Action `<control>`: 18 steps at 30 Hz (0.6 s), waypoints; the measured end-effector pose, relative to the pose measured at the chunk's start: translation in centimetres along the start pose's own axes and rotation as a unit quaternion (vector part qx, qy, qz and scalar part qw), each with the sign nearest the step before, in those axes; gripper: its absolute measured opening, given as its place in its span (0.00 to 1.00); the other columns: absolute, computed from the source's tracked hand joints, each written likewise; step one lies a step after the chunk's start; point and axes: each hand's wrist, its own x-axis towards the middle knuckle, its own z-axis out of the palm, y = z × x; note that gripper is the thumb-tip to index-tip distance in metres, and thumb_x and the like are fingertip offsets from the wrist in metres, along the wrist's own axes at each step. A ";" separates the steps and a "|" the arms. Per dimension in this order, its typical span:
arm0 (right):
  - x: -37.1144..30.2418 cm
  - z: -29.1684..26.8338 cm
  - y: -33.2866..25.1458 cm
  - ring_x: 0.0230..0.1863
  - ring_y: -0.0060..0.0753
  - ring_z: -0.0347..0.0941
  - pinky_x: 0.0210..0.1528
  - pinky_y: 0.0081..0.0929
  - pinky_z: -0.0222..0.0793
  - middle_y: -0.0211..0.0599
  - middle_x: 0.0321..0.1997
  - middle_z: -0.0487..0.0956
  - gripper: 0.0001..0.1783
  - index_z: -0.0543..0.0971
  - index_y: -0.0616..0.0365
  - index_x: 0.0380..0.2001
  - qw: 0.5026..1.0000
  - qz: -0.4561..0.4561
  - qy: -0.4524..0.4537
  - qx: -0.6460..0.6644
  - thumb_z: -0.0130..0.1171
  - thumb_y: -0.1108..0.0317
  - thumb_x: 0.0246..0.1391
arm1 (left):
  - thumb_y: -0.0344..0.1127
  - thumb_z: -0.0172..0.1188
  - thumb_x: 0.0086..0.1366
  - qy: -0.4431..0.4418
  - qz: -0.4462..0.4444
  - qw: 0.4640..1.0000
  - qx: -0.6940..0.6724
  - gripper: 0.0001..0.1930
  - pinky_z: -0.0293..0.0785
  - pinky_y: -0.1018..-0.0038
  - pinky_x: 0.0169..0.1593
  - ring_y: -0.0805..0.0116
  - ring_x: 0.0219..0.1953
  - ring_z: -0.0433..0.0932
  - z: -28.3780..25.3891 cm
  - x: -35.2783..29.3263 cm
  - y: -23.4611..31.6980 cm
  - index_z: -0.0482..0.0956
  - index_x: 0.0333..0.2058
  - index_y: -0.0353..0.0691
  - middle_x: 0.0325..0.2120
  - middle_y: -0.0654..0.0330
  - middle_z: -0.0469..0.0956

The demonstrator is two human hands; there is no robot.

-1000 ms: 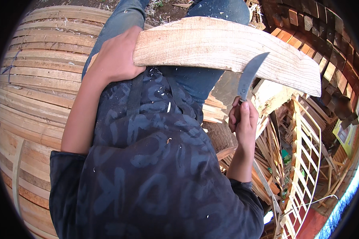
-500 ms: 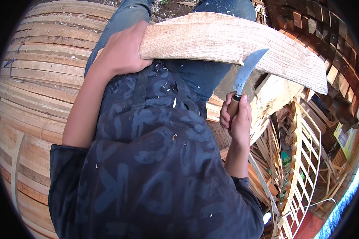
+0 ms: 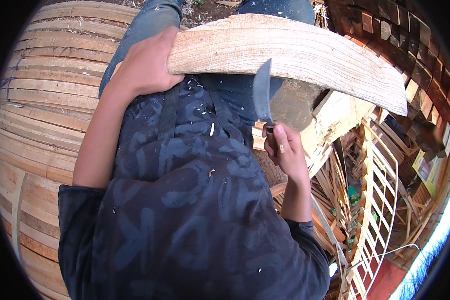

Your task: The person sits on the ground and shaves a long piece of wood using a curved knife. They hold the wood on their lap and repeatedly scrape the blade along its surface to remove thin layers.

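Note:
A long curved wooden board [image 3: 285, 47] lies across my thighs, its wide pale face up and its right end tapering down past my right knee. My left hand [image 3: 152, 62] is wrapped round the board's left end, with the fingertips hidden on the far side. In my right hand [image 3: 286, 149] is a knife [image 3: 262, 92] with a dark handle and a broad, curved blade pointing up. Its tip overlaps the board's near edge in view; whether it touches the wood I cannot tell. Small shavings are scattered on my dark shirt.
Stacked planks [image 3: 50, 105] fill the left side. To the right stand a pale wood block [image 3: 340, 117], a heap of thin offcuts [image 3: 330, 195] and a slatted wooden frame [image 3: 380, 200]. A pile of brown wood pieces [image 3: 410, 40] rises at the far right.
My right hand has moved left and turned the knife, so its blade now points more upright and sits farther left along the board. My left hand keeps its hold on the board.

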 end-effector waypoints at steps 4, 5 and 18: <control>0.3 -2.2 -2.4 0.08 0.16 0.54 0.09 0.15 0.51 0.28 0.12 0.62 0.25 0.68 0.58 0.32 0.920 -0.103 0.245 0.287 0.29 0.50 0.70 | 0.33 0.67 0.41 -0.012 0.012 1.000 0.007 0.32 0.70 0.56 0.46 0.40 0.45 0.72 0.0 0.1 -0.1 0.65 0.47 0.39 0.40 0.44 0.75; 0.4 -2.5 -2.7 0.09 0.16 0.54 0.09 0.15 0.51 0.28 0.12 0.62 0.24 0.68 0.58 0.32 0.907 -0.135 0.295 0.269 0.30 0.51 0.70 | 0.33 0.67 0.41 -0.008 0.018 1.000 0.006 0.32 0.70 0.56 0.46 0.40 0.45 0.73 0.2 0.3 -0.2 0.65 0.48 0.39 0.40 0.44 0.75; 0.2 0.4 0.2 0.14 0.12 0.55 0.16 0.14 0.52 0.24 0.14 0.62 0.18 0.70 0.59 0.30 0.998 -0.019 0.008 -0.058 0.41 0.57 0.68 | 0.32 0.66 0.41 -0.017 0.018 1.000 0.001 0.33 0.70 0.56 0.46 0.39 0.45 0.73 0.0 0.3 -0.1 0.65 0.49 0.39 0.40 0.41 0.75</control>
